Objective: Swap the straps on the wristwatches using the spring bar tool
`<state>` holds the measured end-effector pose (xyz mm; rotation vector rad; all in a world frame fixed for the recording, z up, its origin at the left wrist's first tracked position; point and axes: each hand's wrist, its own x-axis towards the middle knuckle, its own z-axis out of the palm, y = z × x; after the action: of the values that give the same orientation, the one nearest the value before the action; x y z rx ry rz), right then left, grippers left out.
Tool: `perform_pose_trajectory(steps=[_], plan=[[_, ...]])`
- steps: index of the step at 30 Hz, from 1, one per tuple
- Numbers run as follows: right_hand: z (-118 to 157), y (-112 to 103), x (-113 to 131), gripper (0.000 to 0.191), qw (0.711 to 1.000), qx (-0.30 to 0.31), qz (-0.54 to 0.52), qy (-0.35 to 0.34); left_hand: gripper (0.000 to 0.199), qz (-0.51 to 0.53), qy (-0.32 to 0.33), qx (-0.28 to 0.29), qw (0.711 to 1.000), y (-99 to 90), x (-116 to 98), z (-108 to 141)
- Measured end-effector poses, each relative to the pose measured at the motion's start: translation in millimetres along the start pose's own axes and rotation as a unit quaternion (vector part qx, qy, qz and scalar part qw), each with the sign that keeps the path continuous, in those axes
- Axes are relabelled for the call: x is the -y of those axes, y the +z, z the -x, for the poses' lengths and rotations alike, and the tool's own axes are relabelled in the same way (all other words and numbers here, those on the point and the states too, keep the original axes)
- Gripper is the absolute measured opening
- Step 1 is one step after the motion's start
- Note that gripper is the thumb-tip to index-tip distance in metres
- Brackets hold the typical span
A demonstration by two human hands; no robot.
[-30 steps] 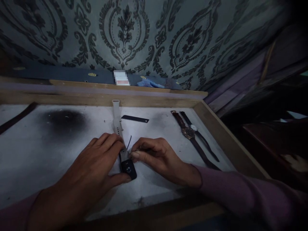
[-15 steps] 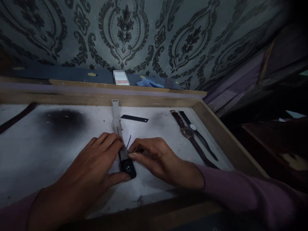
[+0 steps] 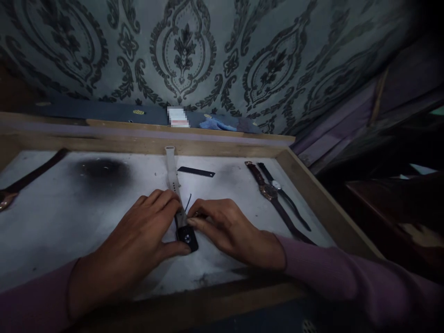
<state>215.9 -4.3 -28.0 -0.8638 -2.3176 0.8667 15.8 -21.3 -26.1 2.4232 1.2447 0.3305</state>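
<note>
A smartwatch [image 3: 188,237] with a black case and a pale grey strap [image 3: 171,165] lies with its sensor side up, the strap stretching away from me. My left hand [image 3: 138,236] is closed on it, thumb at the case's near end and fingers over the strap. At the strap's right edge, just beyond the case, the fingertips of my right hand [image 3: 222,224] are pinched together. What they grip is hidden. A thin dark rod [image 3: 188,202] slants up beside these fingertips; whether it is held or lies on the surface I cannot tell.
A dark flat blade [image 3: 196,172] lies beyond my hands. To the right are a brown-strapped watch [image 3: 269,191] and a slim black-strapped watch [image 3: 276,184]. Another brown-strapped watch [image 3: 33,175] is at far left. A wooden rim [image 3: 222,138] borders the white work surface [image 3: 69,236].
The camera view has shifted slightly, bringing more of the far-left watch into sight. Both hands keep nearly the same hold at the smartwatch.
</note>
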Motion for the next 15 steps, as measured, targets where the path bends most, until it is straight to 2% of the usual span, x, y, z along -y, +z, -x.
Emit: perform_pose_trajectory(steps=[6,15], plan=[[1.4,5.8,-1.8,0.020,0.993,-0.024,-0.098,0.061,0.032,0.000,-0.002,-0.008,1.000,-0.8,-1.5,0.0],[0.4,10.1,-0.8,0.022,0.992,-0.033,-0.113,0.055,0.030,0.000,0.002,-0.014,1.000,0.3,-0.9,1.2]])
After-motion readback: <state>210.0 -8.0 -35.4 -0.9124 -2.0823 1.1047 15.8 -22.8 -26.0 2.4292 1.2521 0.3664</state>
